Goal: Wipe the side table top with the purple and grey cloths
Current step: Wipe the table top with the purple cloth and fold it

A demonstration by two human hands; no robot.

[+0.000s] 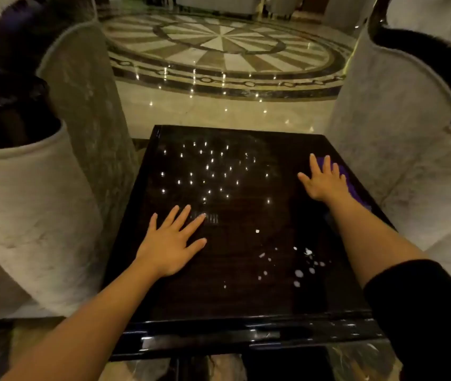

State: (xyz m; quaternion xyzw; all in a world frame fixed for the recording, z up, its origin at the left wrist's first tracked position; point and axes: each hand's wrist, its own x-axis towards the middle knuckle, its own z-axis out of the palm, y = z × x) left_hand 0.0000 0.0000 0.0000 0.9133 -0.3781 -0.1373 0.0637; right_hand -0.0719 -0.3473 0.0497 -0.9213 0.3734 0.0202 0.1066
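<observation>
The side table (246, 303) has a dark glossy square top that reflects ceiling lights. My right hand (324, 180) lies flat, fingers spread, on the purple cloth (352, 182) near the table's right edge; the cloth shows only past my fingers and along my wrist. My left hand (173, 243) rests flat and spread on the bare table top at the left middle, holding nothing. Several white droplets or specks (298, 273) dot the near right part of the top. No grey cloth is in view.
Pale upholstered armchairs flank the table closely, one at the left (40, 204) and one at the right (400, 149). Beyond the table's far edge lies polished marble floor with a round inlaid pattern (224, 50).
</observation>
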